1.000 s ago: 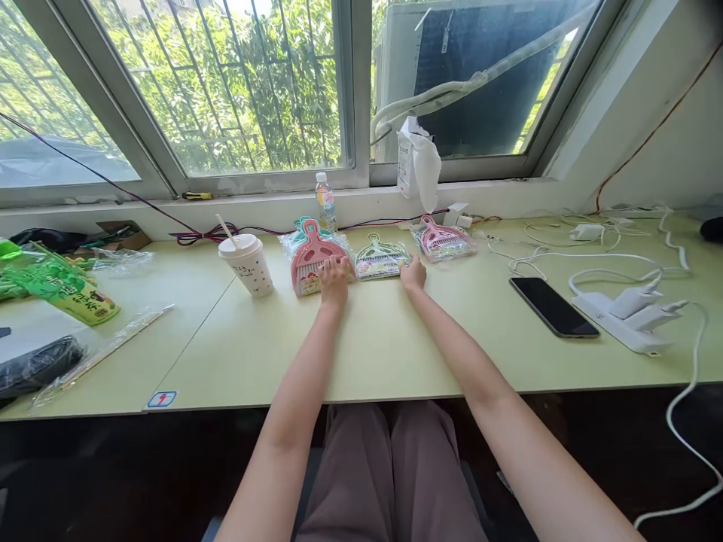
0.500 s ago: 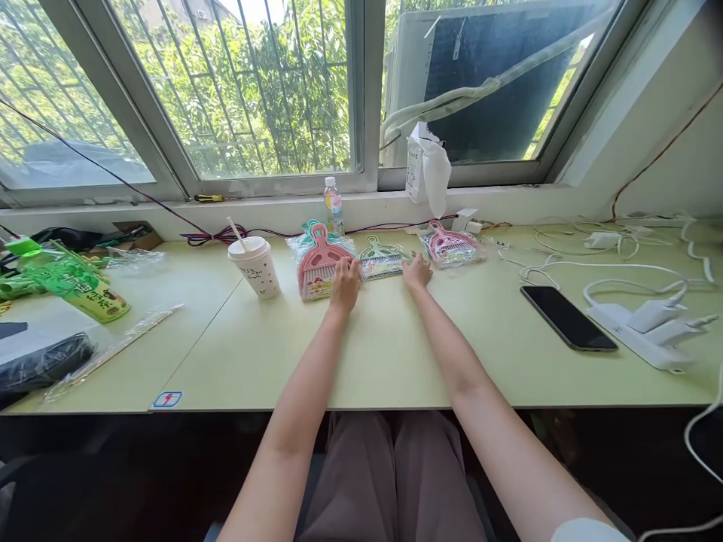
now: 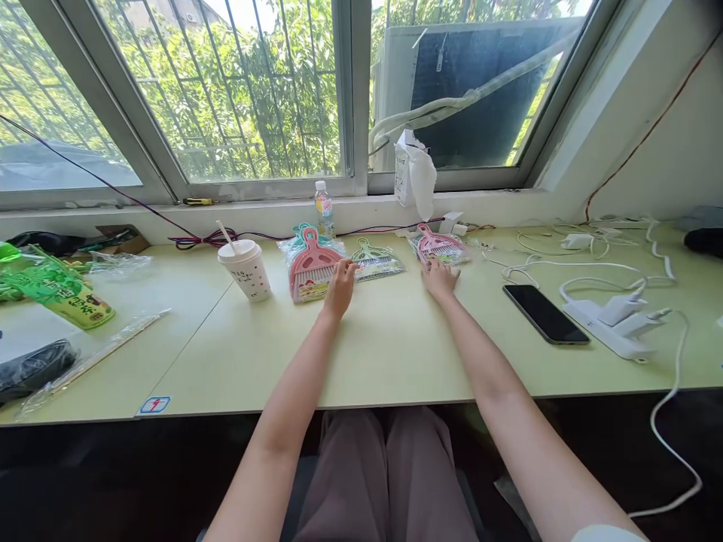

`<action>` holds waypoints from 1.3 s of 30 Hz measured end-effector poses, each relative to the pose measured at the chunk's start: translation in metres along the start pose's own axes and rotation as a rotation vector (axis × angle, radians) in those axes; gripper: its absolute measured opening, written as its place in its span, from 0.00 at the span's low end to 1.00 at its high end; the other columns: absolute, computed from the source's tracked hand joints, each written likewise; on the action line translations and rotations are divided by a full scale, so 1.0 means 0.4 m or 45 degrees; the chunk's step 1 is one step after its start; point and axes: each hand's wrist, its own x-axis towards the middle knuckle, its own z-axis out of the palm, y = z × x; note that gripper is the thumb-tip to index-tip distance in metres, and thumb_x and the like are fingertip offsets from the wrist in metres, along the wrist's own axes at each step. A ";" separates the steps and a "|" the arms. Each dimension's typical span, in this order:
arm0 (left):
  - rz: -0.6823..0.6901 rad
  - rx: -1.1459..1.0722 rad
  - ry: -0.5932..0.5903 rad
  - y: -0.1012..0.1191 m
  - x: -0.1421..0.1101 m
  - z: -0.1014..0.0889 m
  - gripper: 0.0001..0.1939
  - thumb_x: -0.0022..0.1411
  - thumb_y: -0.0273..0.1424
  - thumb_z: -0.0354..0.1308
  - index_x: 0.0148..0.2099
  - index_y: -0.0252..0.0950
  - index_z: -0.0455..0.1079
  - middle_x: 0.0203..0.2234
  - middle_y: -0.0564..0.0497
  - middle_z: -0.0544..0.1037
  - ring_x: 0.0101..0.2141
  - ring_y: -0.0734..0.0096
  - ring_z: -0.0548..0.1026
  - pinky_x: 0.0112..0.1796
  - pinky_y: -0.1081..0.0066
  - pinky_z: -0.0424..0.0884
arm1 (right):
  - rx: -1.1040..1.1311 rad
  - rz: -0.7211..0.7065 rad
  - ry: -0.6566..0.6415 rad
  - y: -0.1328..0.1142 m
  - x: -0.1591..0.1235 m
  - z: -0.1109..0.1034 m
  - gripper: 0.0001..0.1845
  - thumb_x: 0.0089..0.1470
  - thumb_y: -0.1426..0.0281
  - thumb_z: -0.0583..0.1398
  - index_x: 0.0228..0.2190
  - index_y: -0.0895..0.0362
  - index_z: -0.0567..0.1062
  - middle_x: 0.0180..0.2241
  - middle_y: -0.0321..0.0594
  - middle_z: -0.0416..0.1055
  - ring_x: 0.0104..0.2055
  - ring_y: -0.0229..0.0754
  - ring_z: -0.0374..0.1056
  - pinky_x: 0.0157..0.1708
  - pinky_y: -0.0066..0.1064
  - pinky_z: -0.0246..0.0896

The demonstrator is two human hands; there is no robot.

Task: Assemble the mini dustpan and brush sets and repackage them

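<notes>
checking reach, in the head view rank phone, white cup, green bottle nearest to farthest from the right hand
1. Phone, to the right of the right hand.
2. White cup, leftward, beyond the left hand.
3. Green bottle, at the far left.

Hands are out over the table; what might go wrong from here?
1. The cup stands close beside the left dustpan; if the left hand pushes that dustpan sideways, the cup might tip.
2. The bottle stands behind that dustpan, so shoving it back could knock the bottle.
3. A white cable hangs over the table edge and could snag the right arm.
</notes>
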 end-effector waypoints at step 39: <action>0.026 0.005 -0.150 0.029 -0.004 -0.016 0.10 0.67 0.23 0.46 0.39 0.38 0.67 0.53 0.43 0.72 0.44 0.66 0.78 0.33 0.72 0.72 | 0.845 0.673 0.531 0.143 -0.001 -0.128 0.22 0.52 0.78 0.54 0.47 0.59 0.77 0.46 0.48 0.78 0.50 0.47 0.73 0.54 0.34 0.62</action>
